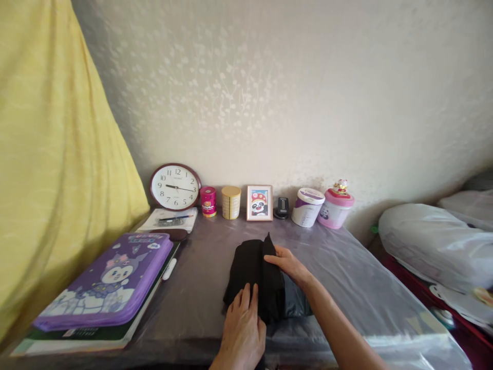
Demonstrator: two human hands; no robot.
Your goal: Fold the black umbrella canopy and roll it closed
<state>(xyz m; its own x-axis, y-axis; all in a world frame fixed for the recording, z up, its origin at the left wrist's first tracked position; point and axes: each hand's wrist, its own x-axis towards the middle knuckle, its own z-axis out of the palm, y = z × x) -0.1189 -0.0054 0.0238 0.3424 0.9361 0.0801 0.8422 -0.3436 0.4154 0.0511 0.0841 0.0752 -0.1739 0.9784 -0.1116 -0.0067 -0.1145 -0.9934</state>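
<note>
A folded piece of black cloth (246,262), perhaps a garment, lies near the front middle of the table. My left hand (243,321) rests on its near part with fingers stretched out and pressing on the fabric. At the right side, my right hand (287,262) pinches a raised flap of the cloth between thumb and fingers. A dark, shinier layer (296,300) shows under the cloth at its right, below my right wrist.
A purple cartoon case (108,280) lies on books at the left, by a yellow curtain (57,154). Along the wall stand a clock (175,186), a picture frame (259,203), pink tin (208,201), yellow tin (231,202) and two tubs (308,207). White bags (442,246) are at right.
</note>
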